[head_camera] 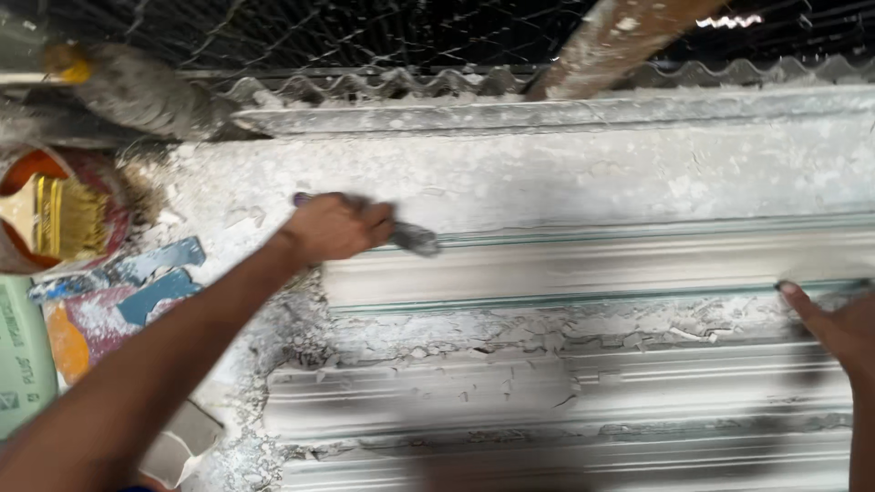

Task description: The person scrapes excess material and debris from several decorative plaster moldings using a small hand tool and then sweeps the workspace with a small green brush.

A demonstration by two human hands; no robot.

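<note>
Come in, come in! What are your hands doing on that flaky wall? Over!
Left hand gripping a dusty grey scraper, blade on the white flaking ribbed moulding. Right hand flat on the same moulding. Nothing between them.

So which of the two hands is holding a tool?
The left hand, gripping a scraper against the flaking surface; the right hand only rests bare fingers there.

Rough, flaking matt plaster moulding (583, 273); dusty metal scraper (415, 239); corrugated sheet (365, 87).
</note>
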